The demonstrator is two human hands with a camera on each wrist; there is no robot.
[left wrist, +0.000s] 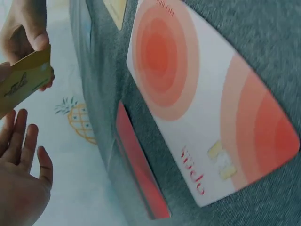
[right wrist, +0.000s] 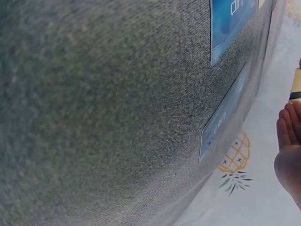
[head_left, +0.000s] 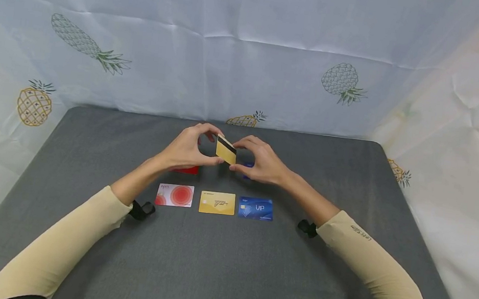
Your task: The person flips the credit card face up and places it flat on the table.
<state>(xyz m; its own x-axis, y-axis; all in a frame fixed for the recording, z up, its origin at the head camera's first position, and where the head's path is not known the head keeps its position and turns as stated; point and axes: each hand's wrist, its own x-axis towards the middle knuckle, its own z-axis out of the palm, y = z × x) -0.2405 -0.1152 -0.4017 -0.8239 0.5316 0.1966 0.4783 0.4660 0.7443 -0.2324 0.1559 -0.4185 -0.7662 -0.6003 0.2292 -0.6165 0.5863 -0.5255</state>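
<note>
Above the back part of the table, both hands hold a gold bank card point(head_left: 227, 151) tilted on edge, its black stripe side facing me. My left hand point(head_left: 184, 149) pinches its left side between thumb and fingers. At its right side, my right hand point(head_left: 262, 162) grips the edge with thumb and index finger. In the left wrist view, the printed face of the gold card point(left wrist: 28, 80) shows between the hands. Beneath my left hand lies a red card point(head_left: 188, 169), partly covered. A blue card point(head_left: 247, 174) is mostly hidden behind my right hand.
In the front row on the grey table point(head_left: 217, 265) lie a white card with red circles point(head_left: 175, 195), another gold card point(head_left: 217, 203) and a blue VIP card point(head_left: 256, 208). A pale cloth with pineapple prints point(head_left: 247, 81) hangs behind the table.
</note>
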